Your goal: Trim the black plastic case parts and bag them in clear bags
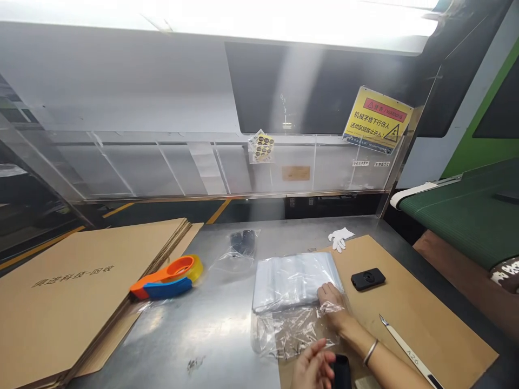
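Note:
A stack of clear plastic bags (294, 281) lies in the middle of the metal table, inside a loose, crinkled clear outer wrapper (292, 332). My right hand (331, 302), with a bracelet on its wrist, reaches into this wrapper. Its fingers are bent around the right edge of the stack, and their tips are partly hidden. At the bottom of the view is my left hand (313, 367), loosely curled with fingers apart and nothing seen in it. Right beside it stands a black object (341, 373), cut off by the frame edge.
Flat cardboard (425, 302) on the right bears a black rectangular device (368, 279) and a craft knife (409, 351). Behind lies a white glove (340, 237). At left are stacked cartons (89, 286), a tape dispenser (168, 278) and a bagged dark item (242, 243). A green conveyor (466, 210) runs at right.

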The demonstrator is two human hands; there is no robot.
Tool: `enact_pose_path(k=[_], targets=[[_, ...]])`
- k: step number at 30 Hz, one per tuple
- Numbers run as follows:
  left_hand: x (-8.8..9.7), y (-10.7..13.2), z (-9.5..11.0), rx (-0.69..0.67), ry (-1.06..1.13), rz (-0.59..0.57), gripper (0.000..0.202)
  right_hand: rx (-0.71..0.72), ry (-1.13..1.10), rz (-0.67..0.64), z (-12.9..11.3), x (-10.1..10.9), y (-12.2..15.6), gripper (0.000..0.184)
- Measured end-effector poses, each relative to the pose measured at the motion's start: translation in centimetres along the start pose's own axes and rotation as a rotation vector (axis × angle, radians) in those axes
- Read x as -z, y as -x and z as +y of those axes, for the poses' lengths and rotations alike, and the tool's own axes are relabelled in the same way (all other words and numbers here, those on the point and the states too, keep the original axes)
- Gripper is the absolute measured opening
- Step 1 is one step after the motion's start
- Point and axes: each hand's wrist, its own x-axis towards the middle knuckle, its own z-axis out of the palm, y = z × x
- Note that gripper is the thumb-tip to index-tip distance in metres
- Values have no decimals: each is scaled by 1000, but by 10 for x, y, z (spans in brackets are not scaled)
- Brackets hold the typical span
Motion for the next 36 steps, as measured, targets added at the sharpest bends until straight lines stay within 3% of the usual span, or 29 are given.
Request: enact_pose_path(k=[2, 6, 12, 18, 23, 30, 36], targets=[[-12, -25, 7, -99, 1, 44, 39, -39, -53, 16, 0, -1, -1, 16], [-31, -63, 13, -220, 6, 106, 22, -111, -189, 45, 0, -4, -4, 19], [-44, -91, 7, -270, 29, 91, 6, -211, -338, 132, 0, -12, 1, 25], [-51, -102, 6, -318, 63, 149, 13, -366, -448, 291, -2, -28, 13, 29], [-55, -111, 8, -255, 108, 234, 15, -504, -557, 406, -10, -38, 21, 38], [-54, -110, 7, -142, 86, 314, 20, -633, -668, 518, -14, -30, 27, 39], [-56, -99, 15, -171, 148, 310, 15, -626, -800, 497, -10, -22, 24, 41]])
